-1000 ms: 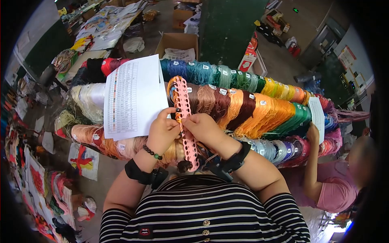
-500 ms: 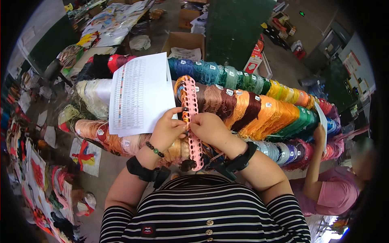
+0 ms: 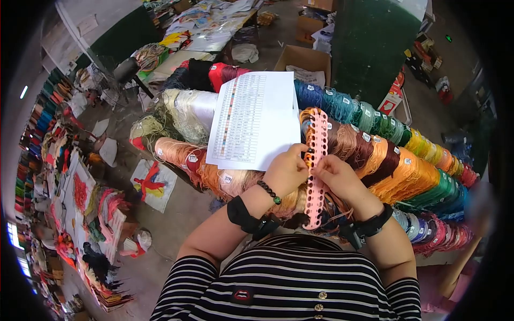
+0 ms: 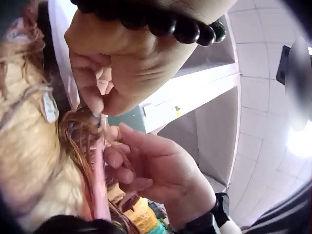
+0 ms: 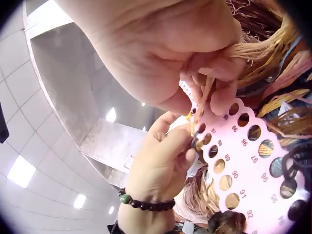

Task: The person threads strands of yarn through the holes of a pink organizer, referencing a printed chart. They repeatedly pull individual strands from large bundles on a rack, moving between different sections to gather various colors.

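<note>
Both hands parked at the same stretch of that pink card, only the view has swung

So the right hand (image 3: 342, 182) has a peach strand (image 5: 207, 92) pinched between its fingertips, right at the edge of the card. The left hand (image 3: 287, 172) is pinching the edge from the other side, fingertips nearly meeting the right ones. Can't tell exactly how much thread is under the left fingers, they cover it. The pink card (image 3: 315, 200) is long, has numbered holes down both sides, and runs away from the body with a dark tuft at its near end.

What's changed in the last second is mostly the head view: it's turned left, so the rack's skeins (image 3: 409, 174) sit further right and the other person is mostly cut off at the edge. Hands and card are still together in about the same arrangement, so I'd say the fiddly bit at that edge isn't finished.

Further out, a printed sheet (image 3: 251, 123) lies over the skeins just beside the left hand, and there's a cardboard box (image 3: 302, 58) beyond the rack.
</note>
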